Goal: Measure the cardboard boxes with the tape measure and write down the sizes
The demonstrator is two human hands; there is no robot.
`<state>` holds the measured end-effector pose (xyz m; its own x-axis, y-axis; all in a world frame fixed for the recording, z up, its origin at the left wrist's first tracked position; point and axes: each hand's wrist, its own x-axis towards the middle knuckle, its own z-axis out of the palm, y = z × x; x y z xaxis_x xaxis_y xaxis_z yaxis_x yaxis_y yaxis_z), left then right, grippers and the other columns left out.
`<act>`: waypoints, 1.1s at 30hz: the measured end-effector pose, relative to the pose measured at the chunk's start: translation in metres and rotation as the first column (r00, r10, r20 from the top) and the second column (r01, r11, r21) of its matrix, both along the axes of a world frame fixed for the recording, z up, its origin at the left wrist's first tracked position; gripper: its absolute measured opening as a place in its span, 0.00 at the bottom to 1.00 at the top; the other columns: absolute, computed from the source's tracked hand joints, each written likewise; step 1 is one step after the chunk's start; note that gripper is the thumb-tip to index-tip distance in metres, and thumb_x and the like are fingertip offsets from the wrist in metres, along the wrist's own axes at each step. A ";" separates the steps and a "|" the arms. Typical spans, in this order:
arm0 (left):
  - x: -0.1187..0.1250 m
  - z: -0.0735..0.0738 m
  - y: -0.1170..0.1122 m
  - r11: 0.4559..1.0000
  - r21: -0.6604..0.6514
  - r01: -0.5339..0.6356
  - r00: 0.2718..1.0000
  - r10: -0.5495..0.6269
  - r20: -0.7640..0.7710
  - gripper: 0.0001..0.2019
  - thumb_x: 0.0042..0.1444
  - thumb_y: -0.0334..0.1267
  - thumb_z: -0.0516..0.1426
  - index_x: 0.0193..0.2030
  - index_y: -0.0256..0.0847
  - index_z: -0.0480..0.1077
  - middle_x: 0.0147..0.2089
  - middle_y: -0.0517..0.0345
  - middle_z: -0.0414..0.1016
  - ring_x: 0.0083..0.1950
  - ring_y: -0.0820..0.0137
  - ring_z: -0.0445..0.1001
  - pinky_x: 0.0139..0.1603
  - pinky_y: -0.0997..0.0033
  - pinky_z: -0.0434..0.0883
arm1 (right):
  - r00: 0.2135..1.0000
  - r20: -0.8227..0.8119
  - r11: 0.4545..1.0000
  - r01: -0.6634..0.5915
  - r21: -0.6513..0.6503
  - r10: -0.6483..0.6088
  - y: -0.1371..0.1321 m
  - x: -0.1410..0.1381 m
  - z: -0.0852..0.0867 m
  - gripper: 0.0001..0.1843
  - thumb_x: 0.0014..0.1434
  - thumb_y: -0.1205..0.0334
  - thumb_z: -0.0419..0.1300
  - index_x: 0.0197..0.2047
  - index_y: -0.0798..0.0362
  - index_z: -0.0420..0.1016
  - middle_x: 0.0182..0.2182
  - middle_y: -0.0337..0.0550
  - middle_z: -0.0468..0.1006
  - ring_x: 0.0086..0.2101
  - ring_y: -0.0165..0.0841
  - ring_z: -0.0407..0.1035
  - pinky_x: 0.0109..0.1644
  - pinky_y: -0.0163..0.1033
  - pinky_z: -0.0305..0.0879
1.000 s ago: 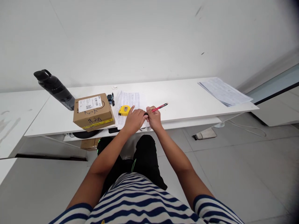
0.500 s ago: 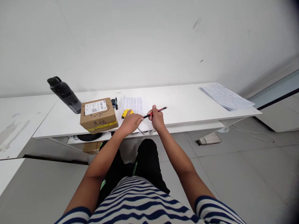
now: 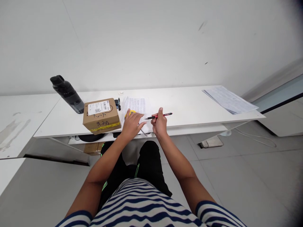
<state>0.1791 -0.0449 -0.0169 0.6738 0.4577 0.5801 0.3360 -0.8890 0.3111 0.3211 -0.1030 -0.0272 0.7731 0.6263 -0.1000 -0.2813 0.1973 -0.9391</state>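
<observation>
My right hand [image 3: 160, 123] is closed round a red and black pen [image 3: 159, 116], whose tip points left over a printed sheet of paper [image 3: 135, 107] on the white table [image 3: 189, 104]. My left hand [image 3: 131, 123] lies on that sheet with its fingers stretched out, covering most of a yellow tape measure [image 3: 132, 111]. A thin metal clip or strip [image 3: 143, 132] shows just right of my left hand at the table's front edge.
A taped cardboard box [image 3: 101, 116] stands left of my hands, with a black water bottle [image 3: 67, 94] behind it and a small dark gadget [image 3: 116, 104] beside it. A stack of papers [image 3: 228, 99] lies at the far right. Wall runs behind the table.
My hands have come apart: the left let go of the pen's tip and moved onto the tape measure. The right hand keeps the pen, now lying flatter.
</observation>
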 end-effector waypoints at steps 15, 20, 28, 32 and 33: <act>-0.104 0.040 0.021 0.794 -0.135 -0.592 0.755 0.605 0.253 0.16 0.58 0.48 0.58 0.51 0.47 0.73 0.62 0.50 0.70 0.73 0.50 0.53 0.73 0.37 0.36 | 0.043 0.797 0.777 0.195 -0.598 0.602 0.031 0.049 -0.034 0.19 0.66 0.63 0.48 0.57 0.50 0.69 0.57 0.55 0.68 0.42 0.42 0.70 0.40 0.42 0.63; -0.152 0.031 0.055 0.611 -0.398 -0.685 0.589 0.785 0.192 0.31 0.53 0.52 0.60 0.62 0.43 0.65 0.65 0.44 0.66 0.68 0.49 0.62 0.70 0.44 0.56 | -0.173 0.660 0.680 0.245 -0.690 0.732 0.056 0.051 -0.031 0.26 0.63 0.72 0.48 0.64 0.52 0.65 0.58 0.60 0.68 0.47 0.46 0.69 0.43 0.44 0.63; -0.166 0.018 0.074 0.630 -0.615 -0.474 0.677 0.707 0.204 0.32 0.48 0.53 0.65 0.58 0.45 0.69 0.56 0.46 0.76 0.56 0.54 0.75 0.60 0.54 0.70 | -0.101 0.665 0.661 -0.073 -0.747 0.740 0.080 -0.008 -0.028 0.37 0.63 0.39 0.53 0.66 0.55 0.60 0.60 0.59 0.70 0.58 0.51 0.63 0.54 0.48 0.62; -0.165 0.026 0.062 0.619 -0.572 -0.538 0.687 0.715 0.128 0.33 0.50 0.55 0.63 0.61 0.44 0.67 0.57 0.43 0.74 0.57 0.51 0.74 0.59 0.50 0.69 | 0.023 0.647 0.643 -0.144 -0.752 0.762 0.084 -0.013 -0.030 0.37 0.54 0.38 0.62 0.59 0.54 0.65 0.50 0.54 0.76 0.48 0.45 0.71 0.47 0.44 0.66; -0.165 0.030 0.057 0.639 -0.511 -0.575 0.688 0.715 0.119 0.34 0.51 0.56 0.62 0.62 0.42 0.66 0.60 0.41 0.72 0.60 0.49 0.71 0.60 0.48 0.68 | 0.053 0.678 0.677 -0.153 -0.720 0.733 0.084 -0.013 -0.027 0.36 0.54 0.41 0.64 0.58 0.53 0.65 0.50 0.53 0.76 0.46 0.44 0.72 0.45 0.43 0.67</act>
